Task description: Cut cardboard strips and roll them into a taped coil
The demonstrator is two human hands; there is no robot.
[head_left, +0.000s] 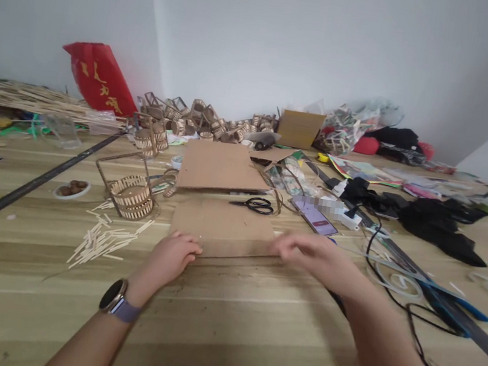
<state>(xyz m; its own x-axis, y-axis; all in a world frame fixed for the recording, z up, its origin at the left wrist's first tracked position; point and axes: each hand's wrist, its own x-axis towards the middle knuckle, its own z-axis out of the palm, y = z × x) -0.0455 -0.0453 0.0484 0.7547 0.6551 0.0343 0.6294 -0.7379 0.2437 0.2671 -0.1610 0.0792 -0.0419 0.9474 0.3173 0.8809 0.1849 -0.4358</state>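
A flat brown cardboard sheet [223,226] lies on the wooden table in front of me. My left hand [175,255] grips its near left corner, fingers curled at the edge and a watch on the wrist. At the near right corner, my right hand [307,253] is bent inward and smeared by motion; whether its fingertips press the sheet is unclear. Black-handled scissors [259,205] rest across the sheet's far right part. Just behind lies a second cardboard piece [223,167], slightly raised.
Left of the sheet are a slatted bamboo basket [132,197], loose thin sticks [101,244] and a white bowl [72,189] of brown pieces. To the right lie a phone [315,215], a power strip [349,217] and black cables [416,337]. Many small baskets [207,119] are piled behind.
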